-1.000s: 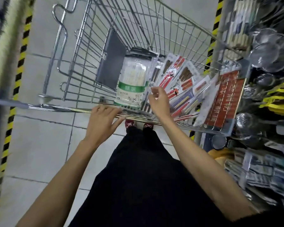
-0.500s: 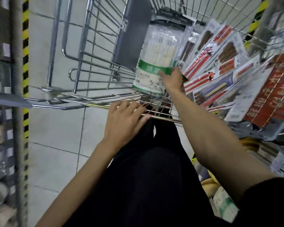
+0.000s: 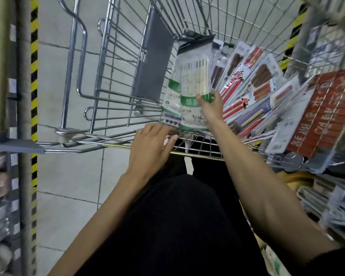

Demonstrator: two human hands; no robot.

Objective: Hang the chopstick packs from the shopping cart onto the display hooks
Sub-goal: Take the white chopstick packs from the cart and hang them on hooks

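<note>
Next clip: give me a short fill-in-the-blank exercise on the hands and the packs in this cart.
1. The right hand grips a chopstick pack with a ___ band.
2. The left hand rests on the near rim of the cart and holds ___ packs.
3. The red chopstick packs lie to the ___ of the gripped pack.

Missing words: green; no; right.

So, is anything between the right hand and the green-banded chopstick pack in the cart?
Nothing visible: the right hand holds the chopstick pack by its right edge, thumb on the green band. Other packs lean beside it, not between.
</note>
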